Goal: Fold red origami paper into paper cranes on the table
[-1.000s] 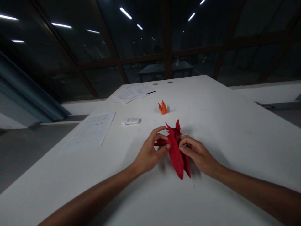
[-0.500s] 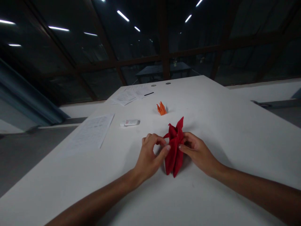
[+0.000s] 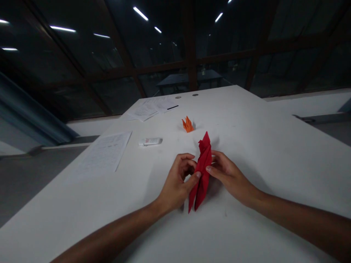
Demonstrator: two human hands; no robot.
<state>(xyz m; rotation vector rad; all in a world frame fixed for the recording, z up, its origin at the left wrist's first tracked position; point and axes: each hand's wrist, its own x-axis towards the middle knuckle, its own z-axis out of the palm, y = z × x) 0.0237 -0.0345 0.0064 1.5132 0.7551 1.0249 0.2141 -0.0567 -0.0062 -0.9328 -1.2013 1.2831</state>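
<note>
A red folded piece, an origami figure [image 3: 203, 164] of paper or cloth, stands tilted between my hands just above or on the white table. My left hand [image 3: 182, 179] pinches its left side, thumb in front and fingers curled behind. On the other side, my right hand [image 3: 227, 175] grips it with the thumb on the near face and fingers behind. Two narrow points hang toward me and one tip rises away. Farther off, a small orange origami figure [image 3: 188, 125] sits upright, touched by neither hand.
On the white table [image 3: 260, 153], a white tube-like item [image 3: 150, 141] lies left of the orange figure. A written sheet [image 3: 106, 151] is at the left edge. More papers [image 3: 153, 107] and a black pen [image 3: 172, 107] lie at the far end, before dark windows.
The red figure has turned and looks narrower, its upper points now closer together. My left fingers have moved in behind its side. The view has shifted slightly.
</note>
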